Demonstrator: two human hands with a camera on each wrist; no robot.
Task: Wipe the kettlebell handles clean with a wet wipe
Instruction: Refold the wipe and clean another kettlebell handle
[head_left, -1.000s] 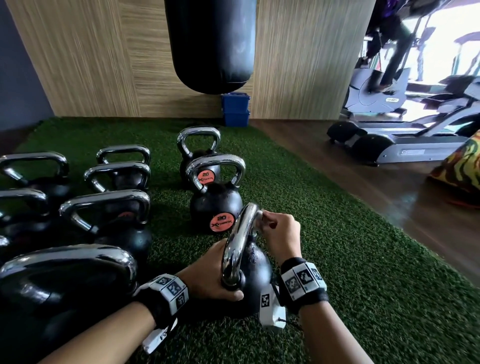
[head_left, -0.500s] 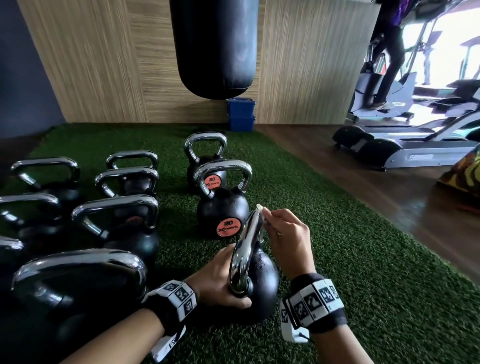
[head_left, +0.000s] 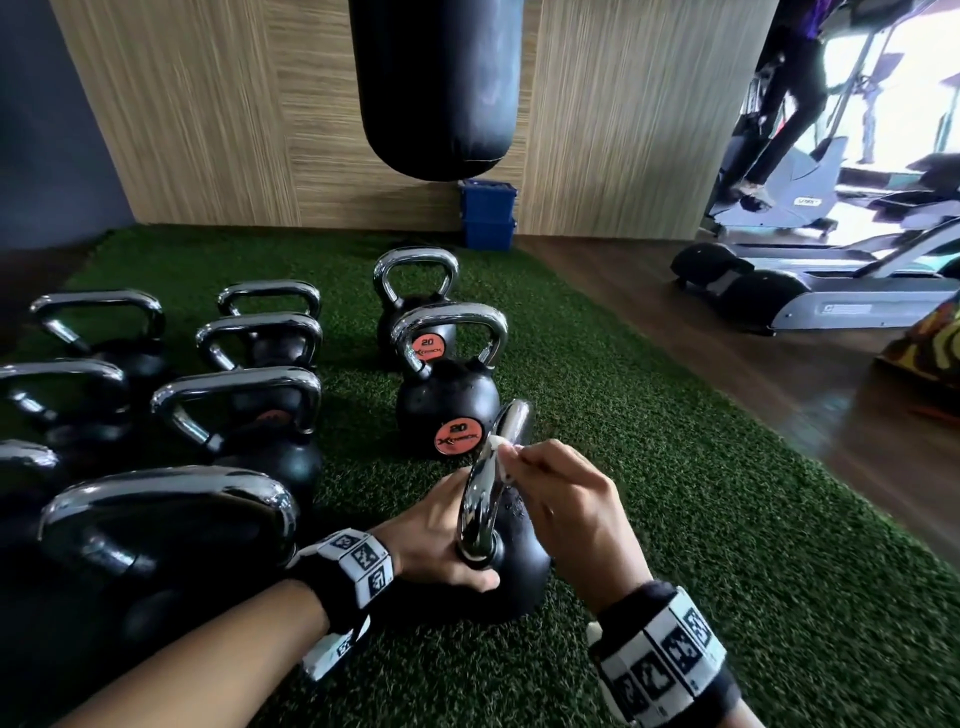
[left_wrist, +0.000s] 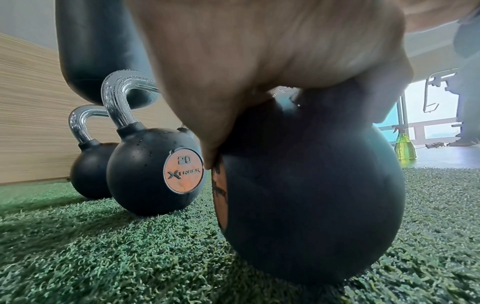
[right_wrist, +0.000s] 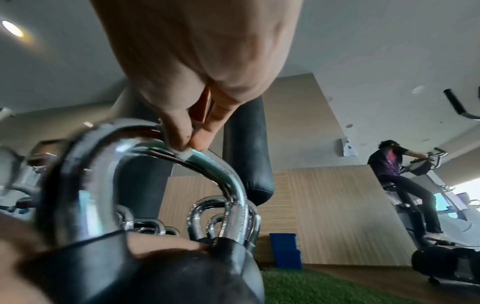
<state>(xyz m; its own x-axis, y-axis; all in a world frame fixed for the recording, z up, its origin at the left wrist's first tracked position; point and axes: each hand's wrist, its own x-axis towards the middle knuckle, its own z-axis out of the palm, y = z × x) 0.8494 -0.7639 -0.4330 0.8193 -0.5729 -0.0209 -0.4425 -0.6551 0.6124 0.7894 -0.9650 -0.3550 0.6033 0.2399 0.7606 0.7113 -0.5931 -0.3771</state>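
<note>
A black kettlebell with a chrome handle stands on the green turf right in front of me. My left hand grips its black body beside the handle's near base, thumb across the front. My right hand pinches a small white wet wipe against the top of the handle; in the right wrist view the wipe sits under the fingertips. Most of the wipe is hidden by the fingers.
Two kettlebells marked 20 stand just beyond, several more crowd the left. A black punching bag hangs ahead, blue bins behind it. A person uses an exercise machine at the right. A green spray bottle stands on the wooden floor.
My right hand has slid the wipe back along the handle's top toward me. My left hand keeps its hold on the kettlebell's body, and the view has shifted slightly.
</note>
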